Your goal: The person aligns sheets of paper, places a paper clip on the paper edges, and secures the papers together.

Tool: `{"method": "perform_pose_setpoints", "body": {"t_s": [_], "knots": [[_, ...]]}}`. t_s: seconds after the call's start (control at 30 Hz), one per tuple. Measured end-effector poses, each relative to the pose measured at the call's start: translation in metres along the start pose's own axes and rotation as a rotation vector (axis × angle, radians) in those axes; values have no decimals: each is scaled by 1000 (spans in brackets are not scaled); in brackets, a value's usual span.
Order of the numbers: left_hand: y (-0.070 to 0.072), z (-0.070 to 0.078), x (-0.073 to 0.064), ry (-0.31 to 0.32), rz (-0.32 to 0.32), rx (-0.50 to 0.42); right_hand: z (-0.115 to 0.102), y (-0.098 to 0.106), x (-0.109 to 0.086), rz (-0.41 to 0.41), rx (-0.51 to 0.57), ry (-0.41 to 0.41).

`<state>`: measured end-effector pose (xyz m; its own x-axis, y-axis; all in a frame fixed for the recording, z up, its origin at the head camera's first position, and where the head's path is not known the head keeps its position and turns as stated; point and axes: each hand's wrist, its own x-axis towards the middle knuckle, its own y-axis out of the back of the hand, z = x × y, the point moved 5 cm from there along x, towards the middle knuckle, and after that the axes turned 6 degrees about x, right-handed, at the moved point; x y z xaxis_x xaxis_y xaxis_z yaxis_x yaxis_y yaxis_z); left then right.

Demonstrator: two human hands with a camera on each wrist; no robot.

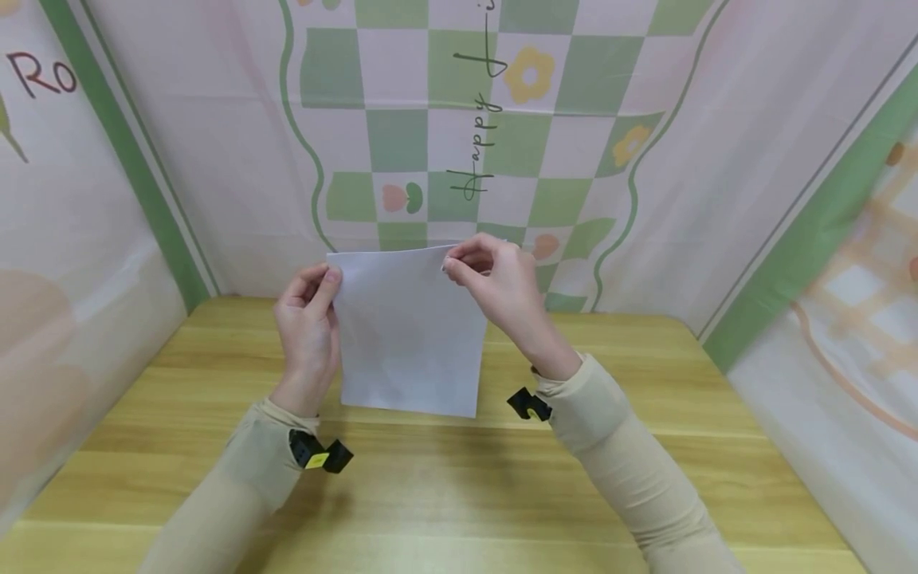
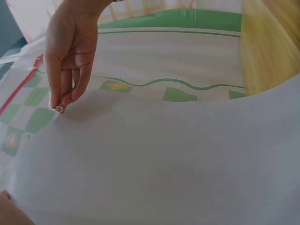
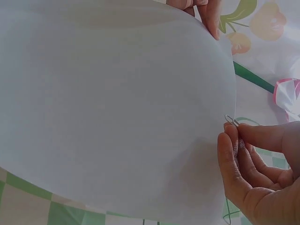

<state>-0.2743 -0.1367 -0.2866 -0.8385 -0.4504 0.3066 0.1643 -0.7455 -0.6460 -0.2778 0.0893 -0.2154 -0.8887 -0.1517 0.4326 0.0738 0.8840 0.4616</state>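
The right hand [image 1: 504,279] pinches a paper clip [image 3: 231,120] near the top edge of the sheet [image 1: 405,335]; its long axis runs out past the grip, looped end pointing toward the sheet — whether they touch, I cannot tell. The sheet hangs below and left of that pinch, its far upper corner held in the left hand [image 1: 308,319].

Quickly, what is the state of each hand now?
Left hand: closed, holding the white paper.
Right hand: closed, pinching a small wire clip.
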Motion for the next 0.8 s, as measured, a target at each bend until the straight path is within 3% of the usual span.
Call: {"method": "perform_pose_setpoints", "body": {"t_s": [0.43,0.8], "knots": [[-1,0,-1,10,7,2,-10,-8,5,22,70,34],[-2,-1,-4,19,6,13,-20,-16,9,40,61,65]]}}
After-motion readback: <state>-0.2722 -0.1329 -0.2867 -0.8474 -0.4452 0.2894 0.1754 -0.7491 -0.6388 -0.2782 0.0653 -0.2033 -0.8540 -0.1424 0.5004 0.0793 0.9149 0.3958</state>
